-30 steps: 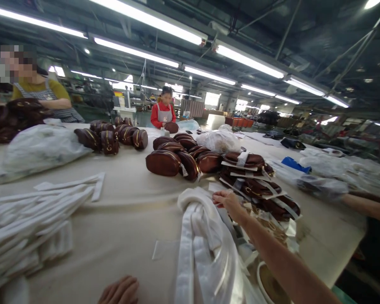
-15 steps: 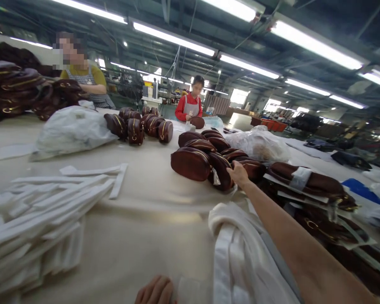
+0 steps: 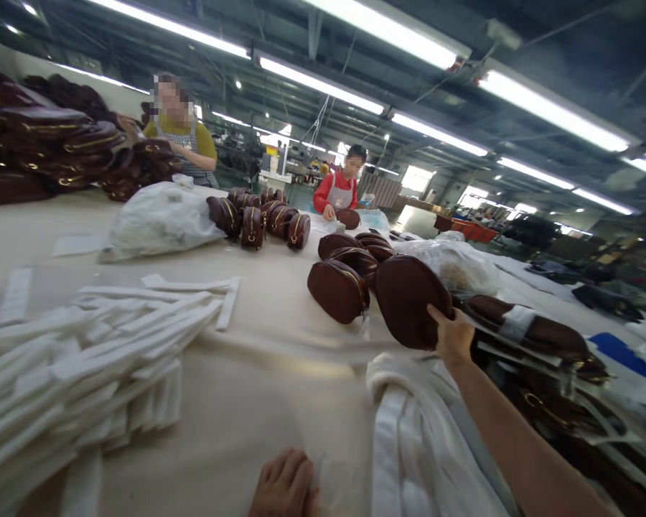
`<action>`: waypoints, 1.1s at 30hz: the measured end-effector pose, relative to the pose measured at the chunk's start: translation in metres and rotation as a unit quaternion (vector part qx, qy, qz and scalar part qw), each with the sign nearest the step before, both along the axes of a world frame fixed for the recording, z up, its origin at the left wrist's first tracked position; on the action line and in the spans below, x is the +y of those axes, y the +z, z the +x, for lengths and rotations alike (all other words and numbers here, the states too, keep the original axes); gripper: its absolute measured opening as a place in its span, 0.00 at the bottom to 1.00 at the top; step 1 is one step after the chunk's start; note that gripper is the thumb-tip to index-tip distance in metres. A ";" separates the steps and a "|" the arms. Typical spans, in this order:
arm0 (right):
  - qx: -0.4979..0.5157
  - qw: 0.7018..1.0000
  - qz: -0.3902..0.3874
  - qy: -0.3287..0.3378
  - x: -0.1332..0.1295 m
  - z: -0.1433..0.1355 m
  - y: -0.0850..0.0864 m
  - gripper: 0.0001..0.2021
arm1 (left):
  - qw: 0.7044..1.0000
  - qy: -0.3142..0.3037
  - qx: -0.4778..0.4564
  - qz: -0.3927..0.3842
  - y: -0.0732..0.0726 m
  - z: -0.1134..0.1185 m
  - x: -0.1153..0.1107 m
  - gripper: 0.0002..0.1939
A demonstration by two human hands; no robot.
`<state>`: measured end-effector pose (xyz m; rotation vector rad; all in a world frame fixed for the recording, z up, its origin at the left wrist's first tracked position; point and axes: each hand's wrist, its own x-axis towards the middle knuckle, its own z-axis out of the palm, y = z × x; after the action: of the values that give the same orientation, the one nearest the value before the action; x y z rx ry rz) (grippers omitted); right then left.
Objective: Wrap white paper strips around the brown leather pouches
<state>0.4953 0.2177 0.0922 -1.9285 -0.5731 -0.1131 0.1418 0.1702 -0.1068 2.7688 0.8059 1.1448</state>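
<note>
My right hand (image 3: 452, 332) grips the edge of a dark brown oval bag (image 3: 412, 301), its flat side facing me, at the near side of a group of similar bags. Beside it on the left sits another brown oval bag (image 3: 338, 291) with a gold zipper. My left hand (image 3: 285, 485) rests low on the pale table (image 3: 237, 424), its fingers curled together; whatever lies under them is hidden. A translucent white piece (image 3: 338, 485) is right next to it. Between my arms lies a thick bundle of white strips (image 3: 409, 431).
A heap of white strips (image 3: 102, 359) covers the left side. Behind are a white plastic bag (image 3: 161, 219), small upright brown bags (image 3: 252, 228) and a large brown pile (image 3: 48, 143). Wrapped bags (image 3: 532, 330) lie right. Two people (image 3: 186, 147) work across the table.
My right hand has taken hold of a brown bag and turned it up, slightly to the right. The view has shifted, so most things appear further right. My left hand remains low on the table.
</note>
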 end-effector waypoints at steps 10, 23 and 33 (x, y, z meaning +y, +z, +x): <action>-0.126 0.916 -0.003 0.382 -0.146 -0.191 0.013 0.10 | 0.979 0.052 -0.153 0.121 0.142 -0.071 -0.059 0.15; -0.422 0.793 0.025 0.438 -0.185 -0.279 -0.040 0.18 | 0.989 0.072 -0.010 0.126 0.145 -0.139 -0.087 0.15; -0.455 0.794 0.066 0.398 -0.181 -0.289 -0.052 0.13 | 0.976 0.024 0.112 -0.185 0.196 -0.141 -0.053 0.10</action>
<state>0.2066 0.0362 0.0405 -1.2469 -1.9162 -0.5310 0.0005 0.1168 0.0893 2.5987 0.9940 0.6127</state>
